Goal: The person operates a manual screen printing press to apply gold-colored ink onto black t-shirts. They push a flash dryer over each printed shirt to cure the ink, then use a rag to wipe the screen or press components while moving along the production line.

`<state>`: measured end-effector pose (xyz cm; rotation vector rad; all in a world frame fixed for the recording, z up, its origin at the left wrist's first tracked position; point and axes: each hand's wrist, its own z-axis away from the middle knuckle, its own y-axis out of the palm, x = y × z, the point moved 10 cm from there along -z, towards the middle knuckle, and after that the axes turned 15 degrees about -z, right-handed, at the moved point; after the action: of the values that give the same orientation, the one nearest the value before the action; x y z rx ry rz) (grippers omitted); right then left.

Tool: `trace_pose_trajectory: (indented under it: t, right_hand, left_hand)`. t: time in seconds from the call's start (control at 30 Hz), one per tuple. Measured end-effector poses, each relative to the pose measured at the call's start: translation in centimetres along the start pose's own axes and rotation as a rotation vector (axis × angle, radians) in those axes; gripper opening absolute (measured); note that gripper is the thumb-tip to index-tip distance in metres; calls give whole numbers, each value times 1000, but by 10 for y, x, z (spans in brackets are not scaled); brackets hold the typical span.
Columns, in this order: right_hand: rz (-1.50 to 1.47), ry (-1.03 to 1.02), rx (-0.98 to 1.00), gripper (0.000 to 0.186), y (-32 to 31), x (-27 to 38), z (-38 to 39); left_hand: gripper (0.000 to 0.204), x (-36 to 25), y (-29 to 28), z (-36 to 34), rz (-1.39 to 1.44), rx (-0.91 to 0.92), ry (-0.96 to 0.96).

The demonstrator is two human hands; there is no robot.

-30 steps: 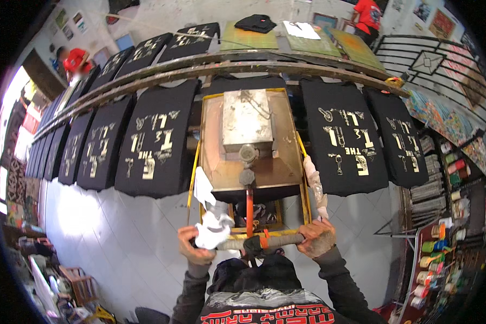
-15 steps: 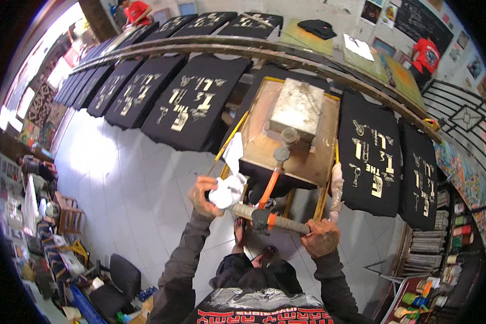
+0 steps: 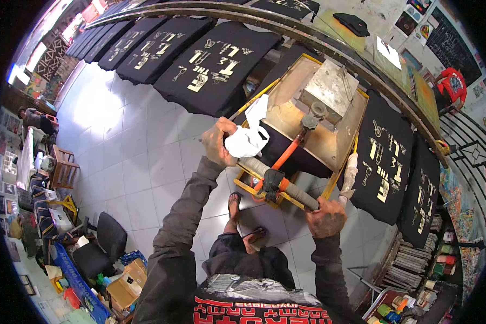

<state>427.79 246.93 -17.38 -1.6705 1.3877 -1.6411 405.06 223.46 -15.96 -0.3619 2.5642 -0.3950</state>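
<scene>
My left hand [image 3: 220, 141] curls around the left end of a tape-wrapped handle bar [image 3: 298, 193], where a white cloth [image 3: 247, 142] is bundled. The bar's right end is in the closed fingers of my right hand [image 3: 326, 217]. An orange rod [image 3: 287, 155] runs from the bar's middle to a knob on a wide metal hood [image 3: 283, 109] with yellow edges. On top of the hood sits a scuffed metal box [image 3: 335, 89]. This wheeled-looking unit stands over the row between printed black T-shirts [image 3: 213, 67], with another black shirt [image 3: 386, 162] to its right.
A long dark rail [image 3: 221, 12] runs behind the shirts. Tiled floor [image 3: 146, 156] lies to the left, with an office chair [image 3: 110, 237] and a cardboard box [image 3: 128, 282] lower left. Paint pots [image 3: 397, 310] stand lower right. A person in red [image 3: 451, 89] is at the far right.
The view has turned and tilted, so the shirts and unit appear higher and rotated. Both hands stay on the bar; the left fingers now look more closed around its end.
</scene>
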Motion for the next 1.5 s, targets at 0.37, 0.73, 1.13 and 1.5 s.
trace_pose_trajectory:
  t: [0.37, 0.73, 1.13, 1.5]
  right_hand:
    - [99, -32, -100, 18, -7, 6, -3]
    - [270, -145, -174, 18, -23, -1, -19]
    - [179, -63, -104, 16, -24, -24, -17]
    - [-139, 35, 191, 31, -17, -36, -24]
  left_hand:
    - [34, 9, 3, 11, 15, -35, -33]
    - [39, -7, 13, 1, 51, 78, -58]
    - [44, -4, 33, 21, -31, 132, -101]
    - [47, -4, 33, 15, -123, 182, -226]
